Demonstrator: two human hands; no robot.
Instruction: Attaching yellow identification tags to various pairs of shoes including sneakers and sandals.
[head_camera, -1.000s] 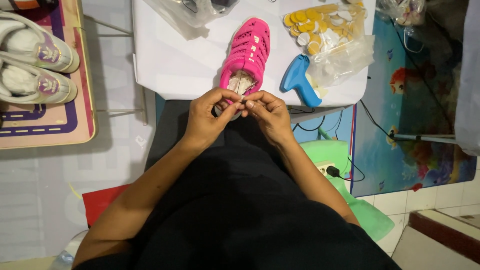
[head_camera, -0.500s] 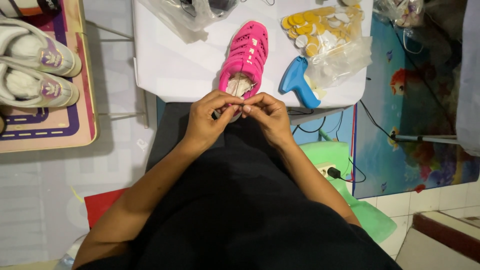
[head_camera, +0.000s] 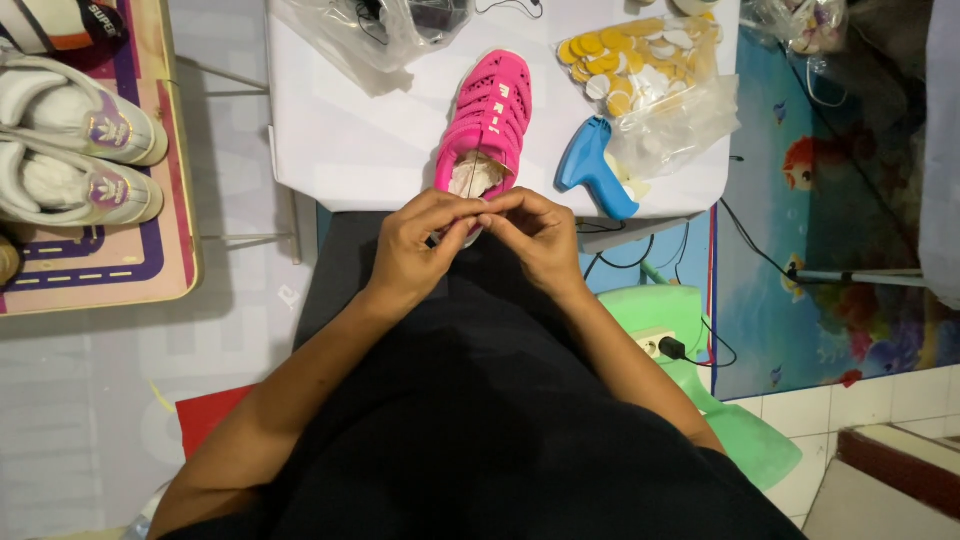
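**Hands meet at the heel of a pink shoe**

The left hand (head_camera: 420, 245) and right hand (head_camera: 535, 235) touch fingertips, pinching something too small to identify. Just beyond them, a pink shoe (head_camera: 485, 125) lies on the white bench (head_camera: 350, 150), beside a blue tagging gun (head_camera: 592, 168).

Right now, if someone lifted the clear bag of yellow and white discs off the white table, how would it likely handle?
The clear bag of discs would probably sag, since its thin plastic lies crumpled. It looks light: the discs seem thin. Being loose inside, they would likely shift, maybe toward the blue tool.
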